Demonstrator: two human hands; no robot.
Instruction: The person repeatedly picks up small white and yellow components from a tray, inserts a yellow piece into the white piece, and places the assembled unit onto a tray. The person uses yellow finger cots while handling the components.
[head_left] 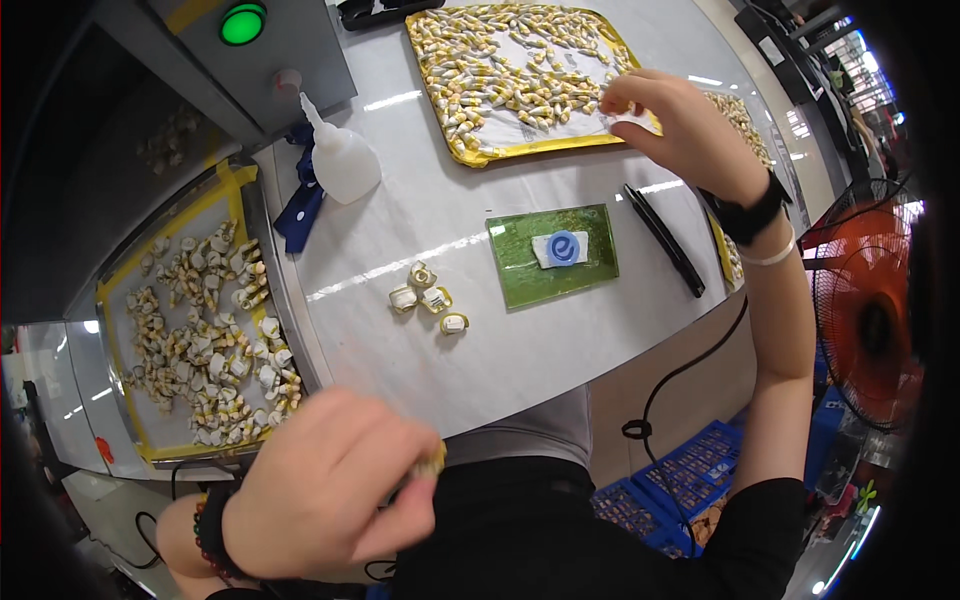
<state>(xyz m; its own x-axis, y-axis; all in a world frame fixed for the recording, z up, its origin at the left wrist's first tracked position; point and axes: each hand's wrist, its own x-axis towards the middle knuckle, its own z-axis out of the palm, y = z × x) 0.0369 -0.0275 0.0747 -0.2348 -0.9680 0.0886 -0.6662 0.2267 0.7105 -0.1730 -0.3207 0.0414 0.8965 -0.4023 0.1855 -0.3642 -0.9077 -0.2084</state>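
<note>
My left hand (340, 490) is closed in the lower left, slightly blurred, pinching a small yellow-and-white piece (431, 462) that its fingers partly cover. My right hand (672, 118) hovers at the right edge of a yellow-rimmed tray (560, 150), fingers curved and thumb apart, with no piece visible between them. Many small, slim yellow-and-white pieces (470, 75) lie in that tray. Several chunkier white-and-yellow pieces (437, 298) sit loose on the table. A green rectangular pad (520, 285) with a white block and a round blue sticker (567, 249) lies between the hands.
Left, a second tray (200, 452) holds many white-and-yellow pieces beside a grey machine with a green light (243, 24). A white nozzle bottle (345, 165) stands near it. Black tweezers (664, 240) lie right of the pad. An orange fan (870, 290) and blue crates (680, 475) are at the right.
</note>
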